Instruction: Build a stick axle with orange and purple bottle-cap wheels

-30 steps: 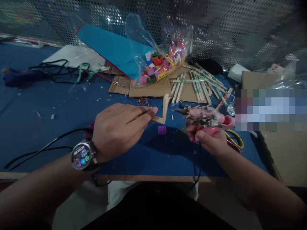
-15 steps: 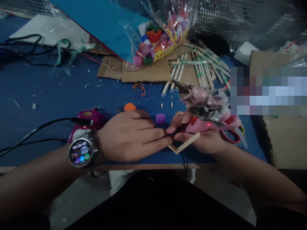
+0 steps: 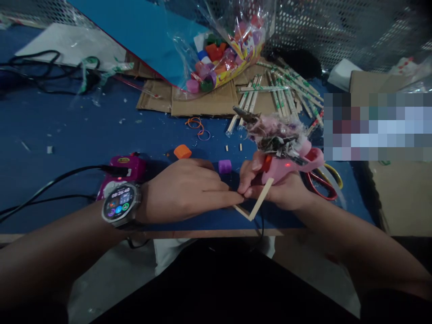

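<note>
The left hand (image 3: 184,191) is pinching one arm of a wooden angle (image 3: 259,202) with its fingers drawn together. The right hand (image 3: 286,195) is gripping a pink glue gun (image 3: 286,155), and its fingertips are also touching the other arm. The angle is hanging just below the meeting fingertips. It seems only two sticks are joined so far, while many loose sticks (image 3: 280,101) are lying unused well beyond the fingers. A purple cap (image 3: 224,166) is sitting just beyond the left fingertips.
</note>
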A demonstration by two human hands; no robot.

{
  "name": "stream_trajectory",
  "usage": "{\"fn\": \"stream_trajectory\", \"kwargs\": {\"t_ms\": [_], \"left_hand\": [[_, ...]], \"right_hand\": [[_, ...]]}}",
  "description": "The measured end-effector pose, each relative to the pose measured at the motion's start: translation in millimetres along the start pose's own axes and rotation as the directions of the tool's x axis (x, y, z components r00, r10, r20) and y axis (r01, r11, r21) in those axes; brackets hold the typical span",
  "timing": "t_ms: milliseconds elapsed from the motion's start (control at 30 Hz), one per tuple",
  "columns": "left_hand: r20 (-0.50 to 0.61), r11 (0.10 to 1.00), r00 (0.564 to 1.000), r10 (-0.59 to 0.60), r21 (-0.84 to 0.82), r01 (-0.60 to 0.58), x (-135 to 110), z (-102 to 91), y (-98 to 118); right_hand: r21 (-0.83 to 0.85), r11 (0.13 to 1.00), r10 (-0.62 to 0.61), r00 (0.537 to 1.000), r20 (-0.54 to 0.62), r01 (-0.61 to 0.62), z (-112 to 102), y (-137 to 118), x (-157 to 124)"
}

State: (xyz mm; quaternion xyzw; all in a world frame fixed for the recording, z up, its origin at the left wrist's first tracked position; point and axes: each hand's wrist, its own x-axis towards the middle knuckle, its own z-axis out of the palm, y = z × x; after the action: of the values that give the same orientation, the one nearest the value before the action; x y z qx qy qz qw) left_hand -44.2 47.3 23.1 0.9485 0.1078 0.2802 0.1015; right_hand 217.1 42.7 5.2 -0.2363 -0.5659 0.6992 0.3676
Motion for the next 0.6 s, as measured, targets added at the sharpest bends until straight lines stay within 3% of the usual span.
{"fn": "stream_trajectory", "kwargs": {"t_ms": [233, 400, 600], "left_hand": [[-0.008, 1.0, 1.0, -0.009, -0.022, 0.008, -1.4, -5.3, 0.8], [-0.073, 1.0, 0.997, -0.025, -0.009, 0.025, -3.8, -8.0, 3.9], [-0.198, 0.968, 0.961, -0.193, 0.124, 0.22, -4.4, -8.1, 4.1]], "right_hand": [[0.055, 0.998, 0.002, 0.997, -0.082, 0.003, -0.7, -2.2, -2.3], [-0.031, 0.999, 0.009, 0.959, -0.284, -0.019, -7.7, 1.2, -8.0], [-0.23, 0.973, -0.129, 0.886, -0.445, 0.026, -20.6, 2.9, -8.4]]}}
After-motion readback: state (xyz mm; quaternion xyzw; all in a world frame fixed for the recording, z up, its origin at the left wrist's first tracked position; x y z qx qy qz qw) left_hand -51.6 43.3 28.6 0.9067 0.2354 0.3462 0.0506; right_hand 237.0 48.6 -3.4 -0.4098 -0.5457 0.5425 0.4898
